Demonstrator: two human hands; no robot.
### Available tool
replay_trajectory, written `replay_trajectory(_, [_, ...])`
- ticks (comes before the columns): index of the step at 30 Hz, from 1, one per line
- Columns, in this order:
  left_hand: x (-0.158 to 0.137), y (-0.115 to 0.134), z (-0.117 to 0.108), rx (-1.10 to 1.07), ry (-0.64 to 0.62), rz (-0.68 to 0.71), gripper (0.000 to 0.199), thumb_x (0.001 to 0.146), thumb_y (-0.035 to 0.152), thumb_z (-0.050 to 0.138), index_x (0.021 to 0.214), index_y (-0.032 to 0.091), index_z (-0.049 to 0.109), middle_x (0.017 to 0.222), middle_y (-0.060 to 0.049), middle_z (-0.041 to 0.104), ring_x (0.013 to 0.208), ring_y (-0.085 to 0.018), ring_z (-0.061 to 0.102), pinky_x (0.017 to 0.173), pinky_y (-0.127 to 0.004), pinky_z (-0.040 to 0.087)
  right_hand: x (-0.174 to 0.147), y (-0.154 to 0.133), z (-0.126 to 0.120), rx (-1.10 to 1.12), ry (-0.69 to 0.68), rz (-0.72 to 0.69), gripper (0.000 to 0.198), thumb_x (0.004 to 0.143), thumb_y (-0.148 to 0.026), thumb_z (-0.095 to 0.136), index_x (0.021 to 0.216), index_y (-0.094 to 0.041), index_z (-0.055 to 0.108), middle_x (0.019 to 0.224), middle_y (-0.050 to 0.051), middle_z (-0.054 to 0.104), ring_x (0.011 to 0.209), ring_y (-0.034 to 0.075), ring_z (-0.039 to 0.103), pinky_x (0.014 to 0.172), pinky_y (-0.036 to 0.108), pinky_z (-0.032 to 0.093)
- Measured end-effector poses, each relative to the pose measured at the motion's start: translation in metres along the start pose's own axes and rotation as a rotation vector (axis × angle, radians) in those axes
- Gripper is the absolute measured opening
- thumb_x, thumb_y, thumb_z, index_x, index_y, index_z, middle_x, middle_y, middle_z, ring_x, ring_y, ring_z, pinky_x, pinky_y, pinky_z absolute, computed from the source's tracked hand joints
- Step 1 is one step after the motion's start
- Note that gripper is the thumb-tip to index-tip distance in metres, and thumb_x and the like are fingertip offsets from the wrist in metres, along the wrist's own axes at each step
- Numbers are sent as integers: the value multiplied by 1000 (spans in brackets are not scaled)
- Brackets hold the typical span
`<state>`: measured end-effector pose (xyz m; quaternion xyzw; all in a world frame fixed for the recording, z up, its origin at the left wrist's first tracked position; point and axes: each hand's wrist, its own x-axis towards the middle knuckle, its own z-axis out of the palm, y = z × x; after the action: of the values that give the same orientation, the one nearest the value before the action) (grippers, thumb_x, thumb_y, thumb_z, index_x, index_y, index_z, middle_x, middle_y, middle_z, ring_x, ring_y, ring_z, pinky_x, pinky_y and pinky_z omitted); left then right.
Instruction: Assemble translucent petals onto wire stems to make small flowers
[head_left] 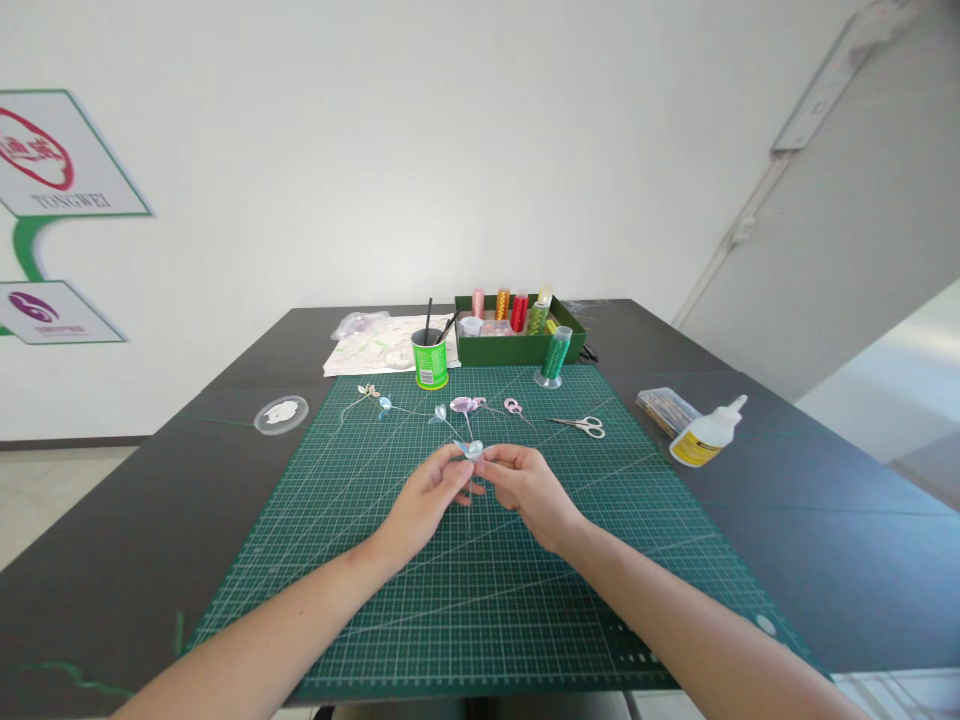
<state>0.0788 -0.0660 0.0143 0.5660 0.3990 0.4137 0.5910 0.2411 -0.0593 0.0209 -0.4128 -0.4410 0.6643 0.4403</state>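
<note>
A small pale blue flower [473, 450] on a thin stem is pinched between my two hands above the green cutting mat [420, 620]. My left hand [435, 486] grips it from the left with thumb and forefinger. From the right, my right hand [527, 488] closes its fingertips on the same flower's edge. Just beyond lie a purple flower piece [463, 404], a light blue piece [440, 412], another blue piece [385, 404], a pink looped piece [512, 405] and a cream piece [367, 391], with thin stems or threads trailing from them.
White-handled scissors [589, 426] lie right of the pieces. Behind stand a green can [430, 362] with dark sticks, a green thread spool [556, 354] and a green box [517, 350] of spools. A glue bottle [708, 433] and clear case [667, 410] are right; a round dish [262, 418] is left.
</note>
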Motion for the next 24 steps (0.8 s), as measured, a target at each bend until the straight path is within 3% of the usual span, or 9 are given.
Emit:
replay_trajectory(5, [2, 1, -3, 13, -18, 9, 35, 83, 48, 68, 97, 15, 70, 83, -6, 71, 80, -19, 66, 69, -28, 52, 0, 1, 0, 18, -28, 14, 32, 65, -41, 82, 75, -15, 66, 51, -6, 50, 41, 3, 23, 43, 24, 10])
replay_trajectory(10, [1, 6, -5, -89, -38, -78, 31, 84, 40, 70, 102, 15, 73, 86, -7, 73, 81, -17, 66, 73, -27, 52, 0, -1, -2, 57, -43, 17, 33, 66, -42, 82, 73, -16, 63, 50, -7, 49, 41, 3, 21, 43, 25, 9])
replay_trajectory(17, [2, 7, -7, -201, 12, -115, 39, 76, 33, 80, 109, 14, 71, 83, -6, 76, 76, -15, 68, 76, -28, 53, 2, 0, -3, 37, -30, 10, 36, 64, -45, 82, 71, -16, 62, 49, -9, 44, 42, 4, 21, 43, 26, 10])
replay_trajectory(24, [3, 9, -8, -194, 62, -185, 39, 71, 35, 83, 102, 13, 74, 86, -8, 77, 81, -17, 70, 84, -33, 55, 6, 5, -5, -37, 24, -39, 34, 67, -46, 80, 69, -17, 63, 48, -9, 41, 43, 5, 21, 43, 25, 11])
